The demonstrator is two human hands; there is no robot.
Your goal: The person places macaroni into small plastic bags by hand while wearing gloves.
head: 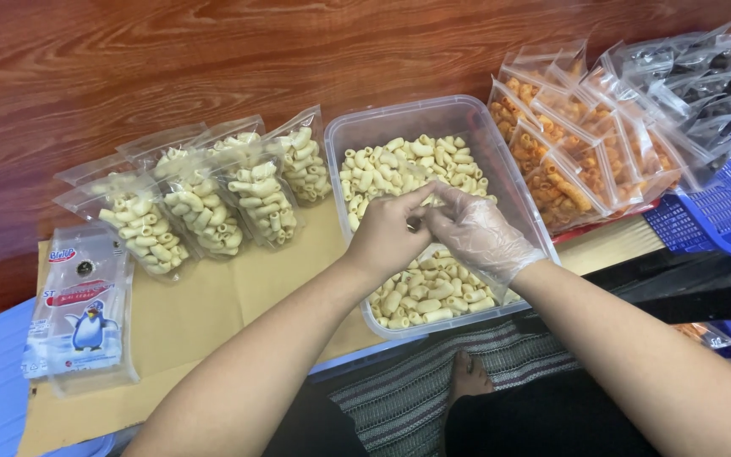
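Tabletop (239, 313): brown paper is spread over it, against a red-brown wooden wall; everything described here is laid on or beside it.
Tub (357, 135): a clear plastic tub is set in the middle; a good share of pale tube snacks (416, 161) is seen to remain in it, so much is judged left to be bagged.
Orange bags (564, 161): a sealed stack of orange snacks is leaned at the right of the tub, with dark bags (704, 76) behind it over a blue basket (721, 220); this lot is judged finished.
Filled bags (205, 199): a row of clear bags of the pale snacks is propped left of the tub; these are counted as done.
Empty pouches (86, 305): a flat pack of printed pouches is laid at the far left, not yet used.
Right hand (480, 233): gloved; its grip is pinched narrow over the tub, touching the left.
Left hand (387, 233): bare; its grip is closed small against the gloved fingers; what is pinched between them cannot be told.
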